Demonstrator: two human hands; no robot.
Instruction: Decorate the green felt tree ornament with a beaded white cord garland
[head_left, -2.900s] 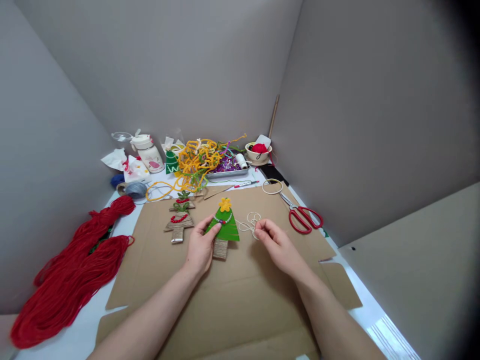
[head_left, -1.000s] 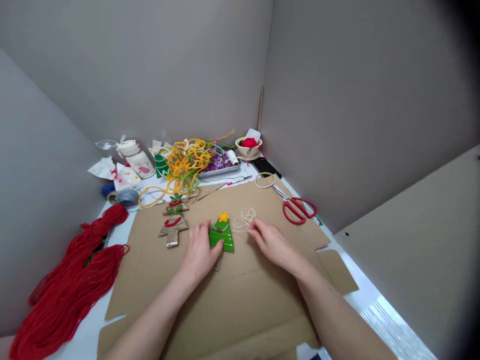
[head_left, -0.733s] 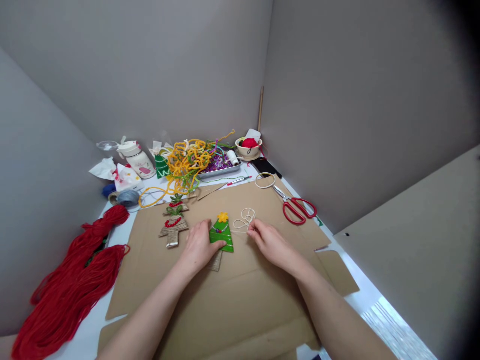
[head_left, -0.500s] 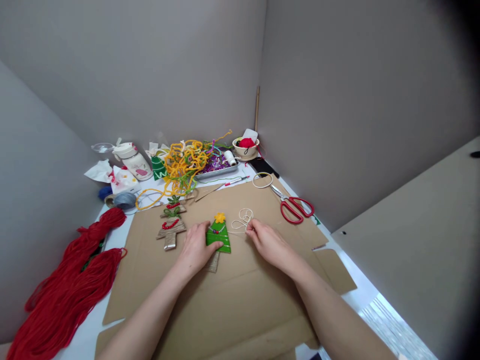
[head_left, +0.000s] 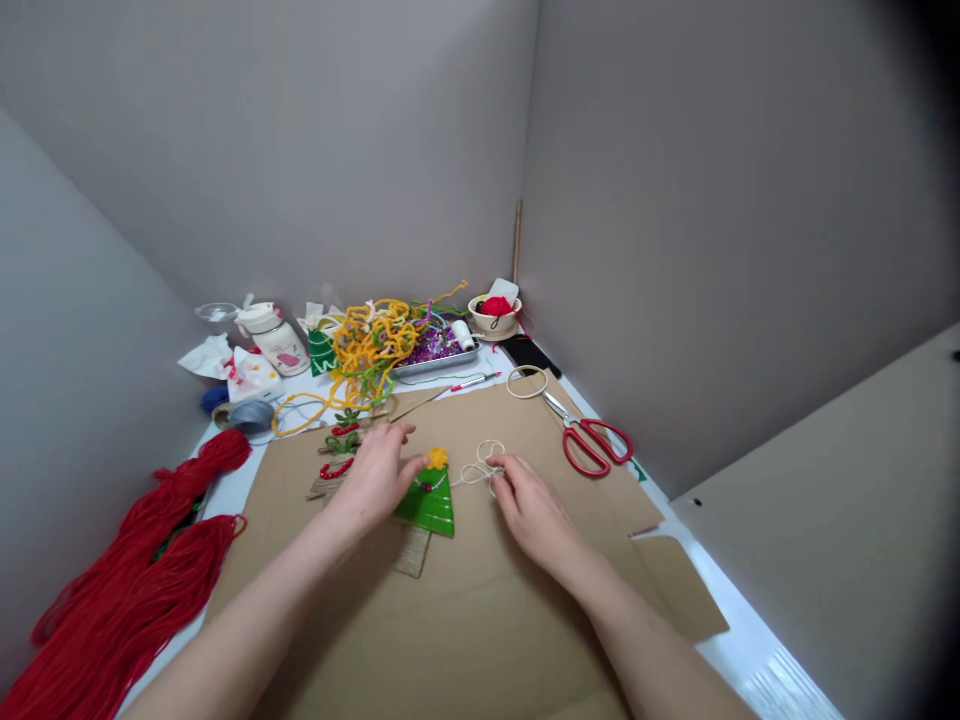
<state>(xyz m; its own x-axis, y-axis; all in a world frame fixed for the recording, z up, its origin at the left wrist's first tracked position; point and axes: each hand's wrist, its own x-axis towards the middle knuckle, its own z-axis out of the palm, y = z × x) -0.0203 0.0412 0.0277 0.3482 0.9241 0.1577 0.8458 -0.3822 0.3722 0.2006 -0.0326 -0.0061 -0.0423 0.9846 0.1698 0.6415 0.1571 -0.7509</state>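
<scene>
A green felt tree ornament (head_left: 429, 506) with a yellow flower on top and a jute-wrapped trunk lies on the brown cardboard sheet (head_left: 480, 600). My left hand (head_left: 373, 475) rests over its upper left side, fingers spread and pointing toward the flower. My right hand (head_left: 525, 503) sits just right of the tree, fingertips pinched on a thin white string (head_left: 484, 462) that loops beside the flower. A second, jute-wrapped tree (head_left: 334, 462) with red beads lies partly hidden behind my left hand.
Red-handled scissors (head_left: 592, 447) and a white ring (head_left: 526, 382) lie to the right. Red yarn skeins (head_left: 135, 580) sprawl on the left. At the back stand a tangle of yellow cord (head_left: 373, 345), a bead tray (head_left: 435, 352), a bowl (head_left: 495, 312) and a bottle (head_left: 274, 338). Grey walls enclose the table.
My left hand slid up from the tree's lower left edge to its top near the flower, uncovering the trunk. My right hand kept its pinch on the string.
</scene>
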